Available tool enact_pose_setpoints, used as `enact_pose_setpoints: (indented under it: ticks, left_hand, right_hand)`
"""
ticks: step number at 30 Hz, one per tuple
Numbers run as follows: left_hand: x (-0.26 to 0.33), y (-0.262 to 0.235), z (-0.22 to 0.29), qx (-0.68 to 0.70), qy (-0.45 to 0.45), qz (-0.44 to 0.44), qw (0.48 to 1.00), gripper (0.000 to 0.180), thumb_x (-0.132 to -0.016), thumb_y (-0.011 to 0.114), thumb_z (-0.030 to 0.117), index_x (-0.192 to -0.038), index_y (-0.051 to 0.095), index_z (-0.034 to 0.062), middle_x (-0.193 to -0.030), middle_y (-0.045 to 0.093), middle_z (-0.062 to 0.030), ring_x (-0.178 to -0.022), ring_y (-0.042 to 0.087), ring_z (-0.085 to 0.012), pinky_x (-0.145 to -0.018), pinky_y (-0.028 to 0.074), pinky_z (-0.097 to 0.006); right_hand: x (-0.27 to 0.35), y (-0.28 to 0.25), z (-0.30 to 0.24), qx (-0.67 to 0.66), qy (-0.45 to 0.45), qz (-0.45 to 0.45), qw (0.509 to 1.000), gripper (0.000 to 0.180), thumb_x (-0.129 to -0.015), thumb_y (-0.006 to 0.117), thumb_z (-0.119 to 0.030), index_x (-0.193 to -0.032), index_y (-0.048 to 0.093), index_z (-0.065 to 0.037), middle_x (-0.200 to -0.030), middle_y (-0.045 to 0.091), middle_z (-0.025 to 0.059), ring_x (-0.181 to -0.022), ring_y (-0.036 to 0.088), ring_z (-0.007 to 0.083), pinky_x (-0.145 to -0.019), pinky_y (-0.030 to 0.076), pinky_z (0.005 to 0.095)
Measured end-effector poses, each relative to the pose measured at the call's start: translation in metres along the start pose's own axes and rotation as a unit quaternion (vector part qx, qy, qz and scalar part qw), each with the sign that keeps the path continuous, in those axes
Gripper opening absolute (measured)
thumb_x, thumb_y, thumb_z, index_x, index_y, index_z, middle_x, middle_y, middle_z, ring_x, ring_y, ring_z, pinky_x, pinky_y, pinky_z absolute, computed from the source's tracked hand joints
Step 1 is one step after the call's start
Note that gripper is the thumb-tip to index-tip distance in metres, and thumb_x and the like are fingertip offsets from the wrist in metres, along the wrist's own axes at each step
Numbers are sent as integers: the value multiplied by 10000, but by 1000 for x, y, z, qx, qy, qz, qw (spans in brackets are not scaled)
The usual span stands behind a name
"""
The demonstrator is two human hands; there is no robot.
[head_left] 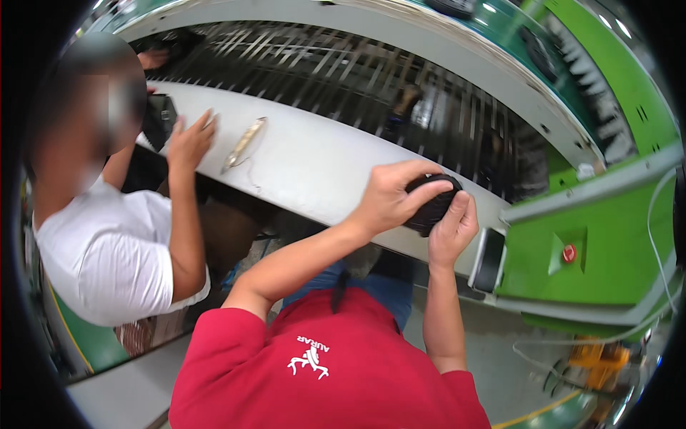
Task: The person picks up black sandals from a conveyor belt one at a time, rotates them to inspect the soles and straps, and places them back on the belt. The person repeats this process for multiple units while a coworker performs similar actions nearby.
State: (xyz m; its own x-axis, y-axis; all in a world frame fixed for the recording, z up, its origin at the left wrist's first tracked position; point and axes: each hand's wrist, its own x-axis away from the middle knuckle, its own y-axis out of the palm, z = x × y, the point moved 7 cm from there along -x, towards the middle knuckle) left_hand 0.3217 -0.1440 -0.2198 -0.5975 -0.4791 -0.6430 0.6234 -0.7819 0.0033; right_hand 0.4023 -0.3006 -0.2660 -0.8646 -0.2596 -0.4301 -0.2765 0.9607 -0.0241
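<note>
Between both hands I hold a black, rounded, ribbed piece (429, 215) above the white ledge; its exact kind is hidden by my fingers. My left hand (394, 193) is closed on its left and upper side, thumb lying across the top. At its right edge my right hand (453, 230) grips it with bent fingers and thumb. Farther left on the white ledge (307, 161) lies a slim, pale yellowish hand tool (245, 143) with a thin cord, touched by neither hand.
A roller conveyor (314, 64) runs behind the ledge. On my left sits a co-worker in a white shirt (118, 250), one hand (191, 141) over the ledge near a black item (158, 120). To the right stands a green machine housing (586, 264) with a red button (569, 253).
</note>
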Motion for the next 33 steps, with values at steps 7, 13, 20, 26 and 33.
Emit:
enact_pose_setpoints:
  ticks: [7, 13, 20, 26, 33]
  left_hand:
    - [-17, -10, 56, 121, -123, -70, 982, 181, -1006, 860, 107, -1117, 841, -34, -940, 833, -68, -832, 731, -67, -746, 583, -251]
    - [-18, -17, -109, 55, -270, -45, 960, 316, -1046, 845, 257, -1163, 826, -36, -904, 810, -32, -817, 710, -62, -745, 570, -249]
    - [9, -33, -192, -90, -272, -45, 957, 329, -1034, 845, 224, -1223, 794, -41, -821, 727, 3, -718, 610, -44, -663, 510, -238]
    - [9, -35, -192, -115, -272, -32, 955, 327, -988, 870, 266, -1148, 826, -16, -754, 735, -34, -681, 631, -88, -668, 537, -289]
    - [11, -29, -192, -99, -277, -36, 955, 309, -991, 863, 243, -1160, 822, -13, -753, 738, -31, -673, 622, -79, -659, 527, -278]
  right_hand:
    - [4, 7, -64, -208, 60, -65, 974, 496, -1247, 488, -386, -1215, 783, 12, -1081, 781, 34, -1001, 680, 89, -904, 544, 275]
    - [-81, 5, 39, -43, 57, -41, 997, 362, -1151, 709, -351, -1290, 715, -16, -1065, 706, 23, -877, 629, 98, -805, 532, 278]
    - [-193, -99, 172, 617, 116, 34, 778, 931, -952, 816, -598, -1676, 412, -176, -1457, 615, 296, -1398, 573, 510, -1155, 488, 575]
    - [-199, -123, 246, 577, 239, -79, 777, 966, -1007, 760, -522, -1777, 291, -174, -1495, 674, 318, -1430, 607, 496, -1232, 436, 603]
    - [-201, -140, 204, 466, 126, 23, 876, 730, -1009, 756, -511, -1573, 624, -66, -1304, 766, 312, -1236, 717, 491, -1102, 558, 514]
